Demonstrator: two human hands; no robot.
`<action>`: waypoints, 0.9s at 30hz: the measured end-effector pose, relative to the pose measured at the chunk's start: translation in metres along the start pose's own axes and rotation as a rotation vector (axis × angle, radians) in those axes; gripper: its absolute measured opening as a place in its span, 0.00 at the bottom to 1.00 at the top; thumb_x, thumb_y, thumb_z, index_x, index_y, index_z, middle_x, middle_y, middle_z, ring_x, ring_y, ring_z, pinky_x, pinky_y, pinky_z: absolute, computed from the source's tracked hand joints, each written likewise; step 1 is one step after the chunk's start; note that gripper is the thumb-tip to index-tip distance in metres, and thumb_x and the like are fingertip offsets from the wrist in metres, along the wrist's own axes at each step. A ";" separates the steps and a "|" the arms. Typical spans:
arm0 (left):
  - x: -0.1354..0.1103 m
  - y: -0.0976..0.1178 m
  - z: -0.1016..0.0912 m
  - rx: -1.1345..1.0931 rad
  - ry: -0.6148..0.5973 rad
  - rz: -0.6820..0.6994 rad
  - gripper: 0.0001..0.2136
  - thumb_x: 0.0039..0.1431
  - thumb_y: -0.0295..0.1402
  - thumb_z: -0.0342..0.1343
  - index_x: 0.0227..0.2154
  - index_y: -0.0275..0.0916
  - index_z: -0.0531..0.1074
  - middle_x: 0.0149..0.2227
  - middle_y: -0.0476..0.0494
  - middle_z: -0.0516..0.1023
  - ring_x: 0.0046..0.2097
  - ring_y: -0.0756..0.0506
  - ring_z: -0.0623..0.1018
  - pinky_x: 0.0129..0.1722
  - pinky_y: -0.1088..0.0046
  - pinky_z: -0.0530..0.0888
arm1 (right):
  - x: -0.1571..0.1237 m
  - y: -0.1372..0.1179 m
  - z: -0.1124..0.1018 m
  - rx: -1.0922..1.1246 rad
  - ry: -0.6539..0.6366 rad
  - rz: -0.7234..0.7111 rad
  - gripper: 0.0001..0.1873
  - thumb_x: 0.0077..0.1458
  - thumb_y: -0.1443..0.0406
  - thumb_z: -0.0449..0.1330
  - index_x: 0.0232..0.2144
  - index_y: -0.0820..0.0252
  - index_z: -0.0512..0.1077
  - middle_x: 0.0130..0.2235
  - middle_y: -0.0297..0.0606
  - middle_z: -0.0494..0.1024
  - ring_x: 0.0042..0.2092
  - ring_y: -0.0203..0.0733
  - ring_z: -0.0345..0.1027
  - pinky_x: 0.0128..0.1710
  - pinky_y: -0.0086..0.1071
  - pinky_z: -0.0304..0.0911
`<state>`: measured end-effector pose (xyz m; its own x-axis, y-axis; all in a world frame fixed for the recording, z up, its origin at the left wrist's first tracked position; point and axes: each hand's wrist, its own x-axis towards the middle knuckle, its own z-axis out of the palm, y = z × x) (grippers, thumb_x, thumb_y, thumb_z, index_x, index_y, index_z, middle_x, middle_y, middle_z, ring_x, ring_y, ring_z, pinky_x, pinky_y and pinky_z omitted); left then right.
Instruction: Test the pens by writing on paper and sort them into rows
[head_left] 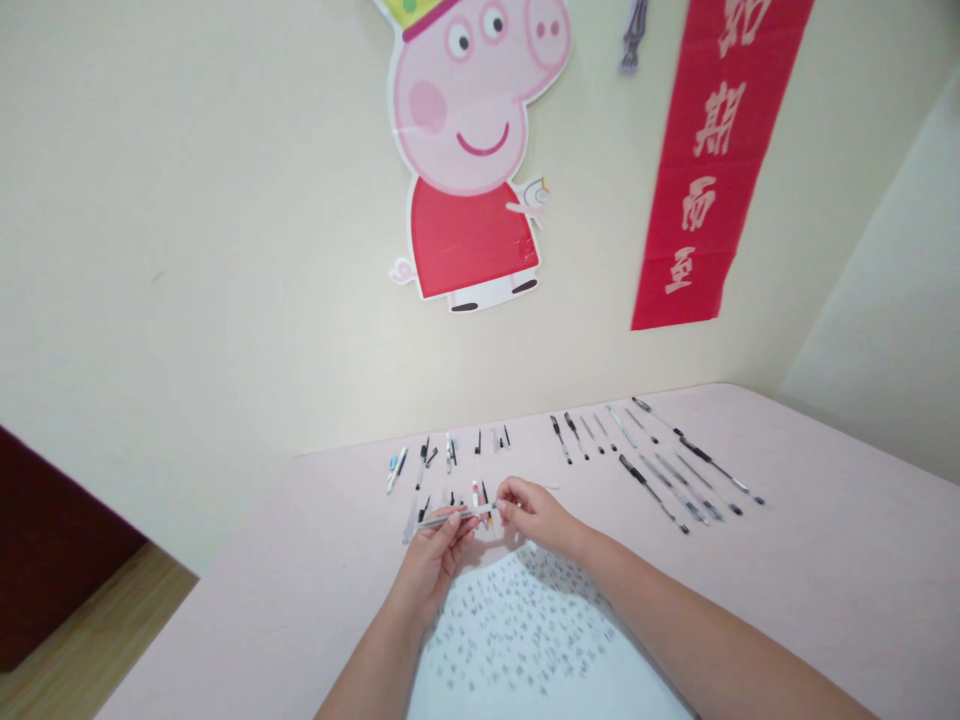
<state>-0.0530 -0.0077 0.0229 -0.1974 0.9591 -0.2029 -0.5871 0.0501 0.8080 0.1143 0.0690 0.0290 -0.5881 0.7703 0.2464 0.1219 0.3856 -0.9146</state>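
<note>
My left hand [437,553] is closed around a slim, pale grey pen barrel [439,519], which lies nearly level across its fingers. At the barrel's right end, my right hand [531,512] pinches with thumb and fingertips. Whether it grips the barrel itself or a small part at its tip is too small to tell. Just behind and partly hidden by the hands lie loose pen pieces, among them a white and pink pen [475,490]. Below the hands is a white sheet [480,690] covered with small dark handwritten characters.
Several pens and pen parts lie at the table's back left, including a blue and white pen [396,470]. To the right are rows of separated pens, such as a black-capped pen [652,492]. The pink table [825,580] meets a wall with a cartoon pig cutout [476,240].
</note>
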 end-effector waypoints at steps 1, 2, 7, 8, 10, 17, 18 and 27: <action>0.000 0.000 0.000 0.002 -0.002 -0.002 0.05 0.49 0.24 0.61 0.30 0.32 0.73 0.30 0.39 0.81 0.33 0.49 0.80 0.33 0.80 0.77 | 0.000 0.001 0.000 -0.024 0.002 -0.002 0.10 0.53 0.59 0.54 0.26 0.60 0.63 0.24 0.30 0.68 0.26 0.33 0.62 0.26 0.25 0.56; 0.000 0.000 0.000 0.005 -0.004 -0.005 0.05 0.48 0.24 0.61 0.30 0.32 0.73 0.30 0.39 0.81 0.32 0.49 0.80 0.33 0.80 0.77 | 0.000 0.002 0.001 -0.048 0.003 -0.007 0.11 0.54 0.59 0.53 0.24 0.60 0.63 0.23 0.30 0.68 0.25 0.33 0.61 0.26 0.26 0.55; -0.002 0.000 0.000 0.012 -0.015 -0.012 0.05 0.49 0.24 0.61 0.31 0.32 0.74 0.30 0.39 0.81 0.33 0.49 0.80 0.33 0.80 0.77 | 0.001 0.008 0.001 -0.068 -0.007 0.014 0.22 0.57 0.53 0.48 0.18 0.59 0.60 0.19 0.30 0.65 0.23 0.33 0.59 0.24 0.26 0.54; -0.002 0.000 0.000 0.010 -0.012 -0.011 0.05 0.49 0.24 0.61 0.30 0.32 0.74 0.30 0.40 0.81 0.33 0.49 0.80 0.33 0.80 0.77 | 0.001 0.008 0.001 -0.054 -0.005 0.022 0.22 0.57 0.52 0.47 0.18 0.59 0.60 0.19 0.31 0.65 0.23 0.33 0.59 0.24 0.26 0.55; -0.001 0.000 0.000 0.007 -0.008 -0.009 0.04 0.49 0.24 0.60 0.30 0.32 0.74 0.30 0.39 0.81 0.33 0.49 0.80 0.34 0.80 0.76 | 0.001 0.006 0.001 -0.026 0.000 0.017 0.22 0.56 0.51 0.47 0.20 0.60 0.62 0.20 0.31 0.66 0.23 0.34 0.60 0.25 0.27 0.56; -0.001 0.000 0.000 0.005 -0.016 -0.003 0.05 0.48 0.24 0.61 0.30 0.32 0.74 0.30 0.39 0.81 0.33 0.50 0.80 0.33 0.80 0.76 | -0.001 0.002 0.000 0.000 0.006 -0.034 0.13 0.52 0.56 0.54 0.26 0.60 0.64 0.25 0.32 0.68 0.27 0.34 0.61 0.25 0.25 0.55; -0.001 0.000 0.000 0.007 -0.020 -0.005 0.05 0.48 0.24 0.61 0.30 0.32 0.74 0.30 0.39 0.81 0.33 0.50 0.80 0.34 0.80 0.76 | 0.000 0.003 0.000 -0.016 0.007 -0.034 0.13 0.53 0.57 0.54 0.26 0.61 0.64 0.24 0.32 0.68 0.27 0.33 0.61 0.25 0.25 0.55; -0.001 0.000 -0.001 0.015 -0.026 -0.004 0.05 0.48 0.25 0.61 0.31 0.32 0.74 0.30 0.40 0.81 0.33 0.50 0.80 0.34 0.80 0.76 | 0.000 0.008 0.001 -0.068 -0.008 -0.013 0.20 0.58 0.56 0.47 0.20 0.61 0.64 0.21 0.32 0.69 0.24 0.33 0.62 0.26 0.26 0.56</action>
<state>-0.0534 -0.0087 0.0223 -0.1743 0.9657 -0.1923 -0.5757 0.0585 0.8156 0.1146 0.0718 0.0219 -0.5967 0.7608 0.2552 0.1682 0.4295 -0.8873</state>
